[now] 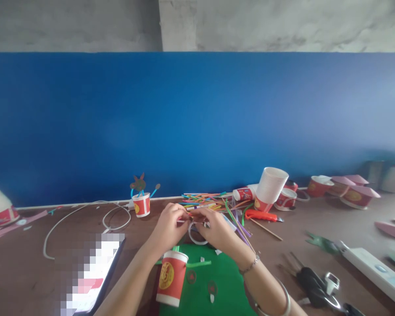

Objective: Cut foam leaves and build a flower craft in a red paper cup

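Note:
Both hands meet above the table, beyond the green sheet (202, 287). The fingers of my left hand (173, 226) are pinched together, and so are those of my right hand (213, 226); a small reddish piece shows between the fingertips, too small to name. Just below the hands is a white ring (196, 239). Nearer to me, a red paper cup (172, 278) stands tilted at the left edge of the green sheet, with green strips (199, 264) sticking out at its sides. Round brown pieces (212, 288) lie on the sheet.
A phone (97, 276) lies at left near a white cable (49, 235). Behind are a decorated cup (142, 205), colourful sticks (200, 200) and stacked cups (271, 186). At right are an orange cutter (261, 215), keys (316, 285), a power strip (378, 272) and pink-topped cups (358, 196).

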Tool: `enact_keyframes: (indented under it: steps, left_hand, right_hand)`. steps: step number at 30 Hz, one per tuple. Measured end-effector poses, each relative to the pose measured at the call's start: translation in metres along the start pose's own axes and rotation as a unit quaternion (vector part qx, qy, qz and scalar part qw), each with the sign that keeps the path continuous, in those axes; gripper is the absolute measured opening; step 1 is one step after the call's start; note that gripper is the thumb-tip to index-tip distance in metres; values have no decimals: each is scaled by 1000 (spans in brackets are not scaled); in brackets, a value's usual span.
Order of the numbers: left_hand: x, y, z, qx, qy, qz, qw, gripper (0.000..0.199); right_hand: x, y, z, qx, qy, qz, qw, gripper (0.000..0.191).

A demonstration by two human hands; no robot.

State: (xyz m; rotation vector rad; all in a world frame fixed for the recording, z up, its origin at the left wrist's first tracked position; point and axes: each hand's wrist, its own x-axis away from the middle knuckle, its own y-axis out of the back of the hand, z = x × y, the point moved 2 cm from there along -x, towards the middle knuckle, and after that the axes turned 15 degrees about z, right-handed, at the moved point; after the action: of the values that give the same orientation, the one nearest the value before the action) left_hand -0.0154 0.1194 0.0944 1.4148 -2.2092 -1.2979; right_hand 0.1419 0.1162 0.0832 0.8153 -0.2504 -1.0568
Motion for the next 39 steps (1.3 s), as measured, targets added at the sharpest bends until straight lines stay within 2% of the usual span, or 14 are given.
enact_keyframes:
  steps: [4, 8, 9, 10, 12, 14, 17, 20, 22, 27, 32, 39]
  left_hand:
    - [0, -5, -3, 5, 8, 22, 1000, 10]
    - [0, -7, 12, 0, 44, 35, 998, 7]
    - [1, -6, 18, -12, 66, 30, 997, 13]
    - [2, -4, 26, -28, 102, 11, 994, 25]
    - [7, -1, 40, -57, 183, 13, 981, 50]
    - [11, -1, 52, -27, 252, 70, 965, 69]
    - [14, -5, 60, 49, 291, 156, 942, 94]
    - [12, -10, 59, 123, 280, 171, 937, 100]
    - [9, -13, 55, 200, 259, 165, 931, 94]
    - [4, -17, 40, 369, 214, 148, 892, 83]
    - [1, -17, 32, 413, 193, 114, 883, 82]
    - [0, -17, 25, 443, 204, 96, 867, 83]
  right_hand:
    - [-1, -2, 5, 2, -4, -24, 1000, 16]
    - [-1, -2, 1, 22, -44, -20, 999, 11]
    - [-1, -2, -2, 26, -55, -21, 998, 11]
    - [-2, -3, -5, 29, -68, -21, 997, 10]
    - [-3, -5, -11, 35, -90, -17, 995, 10]
    - [-5, -8, -15, 35, -104, -13, 994, 10]
    - [-6, -11, -19, 10, -112, -17, 993, 10]
    - [-8, -13, -23, -45, -123, -16, 991, 10]
    - [-10, -13, -27, -91, -133, -17, 987, 11]
    - [-13, -10, -37, -213, -137, -40, 967, 11]
    - [-13, -7, -35, -278, -144, -42, 949, 10]
    - [-13, -6, -31, -301, -146, -36, 942, 8]
